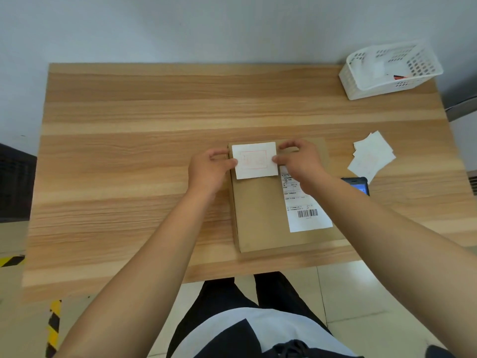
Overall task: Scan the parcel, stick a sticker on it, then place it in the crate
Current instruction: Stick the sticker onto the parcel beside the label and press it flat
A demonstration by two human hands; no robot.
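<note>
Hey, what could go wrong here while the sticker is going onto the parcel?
The sticker sits at the parcel's far-left corner, so it may overhang the edge or land crooked. Its right edge is near the shipping label; sliding right could cover printed text. Both the left hand and right hand pinch only its side edges, so it may wrinkle.

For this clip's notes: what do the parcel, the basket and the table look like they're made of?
Parcel: plain brown cardboard, matte, with a white paper label. Basket: white plastic, judging by its moulded grid of holes and slight sheen. Table: light wood grain in long bands; the smooth, even surface suggests laminate, but solid wood cannot be ruled out.
</note>
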